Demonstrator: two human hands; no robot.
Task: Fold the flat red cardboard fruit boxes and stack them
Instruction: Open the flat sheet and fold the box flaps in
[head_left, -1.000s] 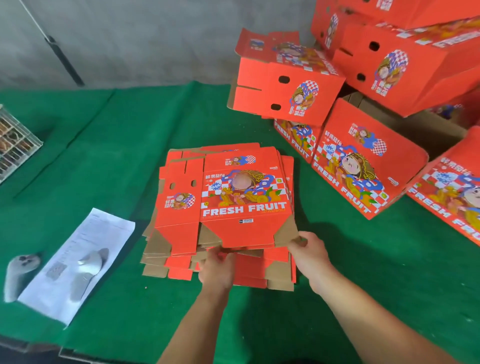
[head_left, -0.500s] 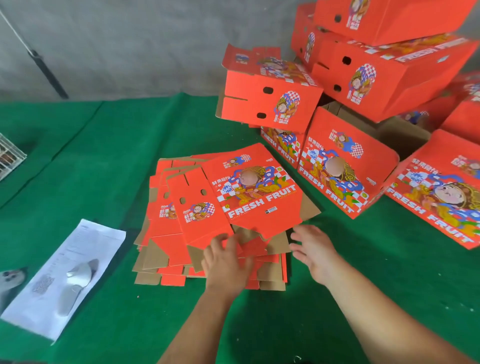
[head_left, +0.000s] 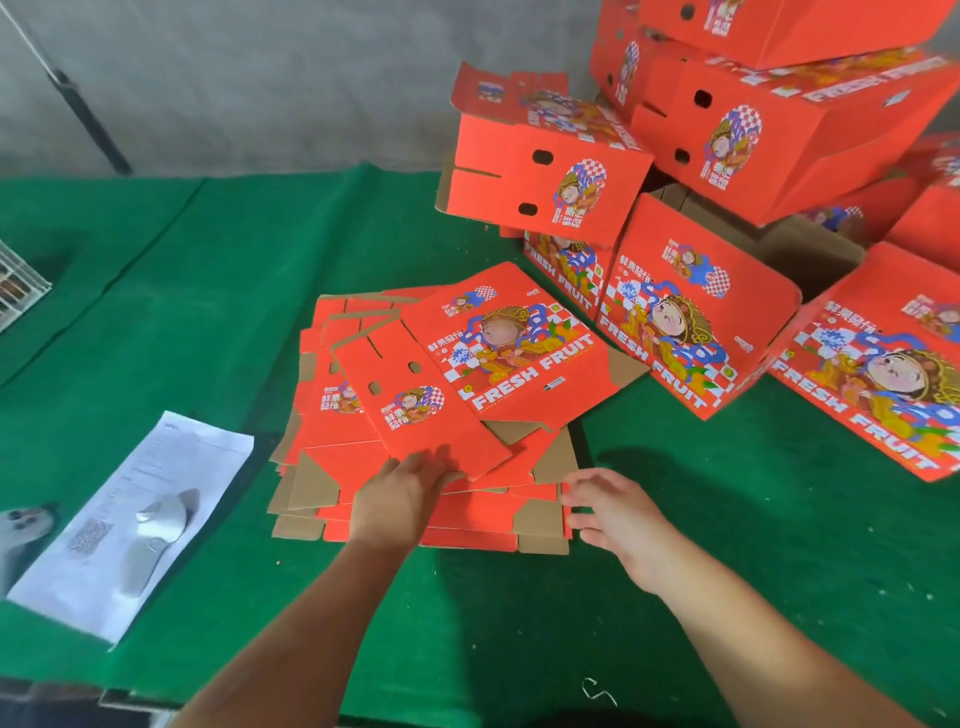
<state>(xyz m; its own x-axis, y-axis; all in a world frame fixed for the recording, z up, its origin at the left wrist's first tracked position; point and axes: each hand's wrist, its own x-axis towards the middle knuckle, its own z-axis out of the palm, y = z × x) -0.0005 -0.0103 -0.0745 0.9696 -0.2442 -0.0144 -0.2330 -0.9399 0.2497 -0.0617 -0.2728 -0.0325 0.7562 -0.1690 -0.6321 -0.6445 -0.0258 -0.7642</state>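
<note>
Left hand (head_left: 402, 493) is down on the near edge of the top flat box (head_left: 467, 374), fingers reaching forward onto the red card and under its near flap; from this angle you cannot tell whether they pinch it or only press. That top flat box sits skewed on the pile of flat boxes (head_left: 415, 499), its "FRESH FRUIT" panel turned toward the far right, one brown flap poking out at the right corner. The pile lies in the middle of the green table cloth (head_left: 208, 291), red and brown edges fanned out at the near side. Right hand (head_left: 618, 512) hangs just beside the pile's near right corner, fingers spread and gently bent, fingertips close to the cardboard edge, holding nothing. Over on the far right, the folded boxes (head_left: 696, 317) are heaped up: some stand on the cloth with their printed faces leaning toward us, others are stacked on top against the grey wall (head_left: 260, 78). Near left, a white paper sheet (head_left: 156, 499) lies on the cloth with a pale grey object (head_left: 161, 519) resting on it. At the far left edge there is a wire basket (head_left: 21, 286), only partly in view.
</note>
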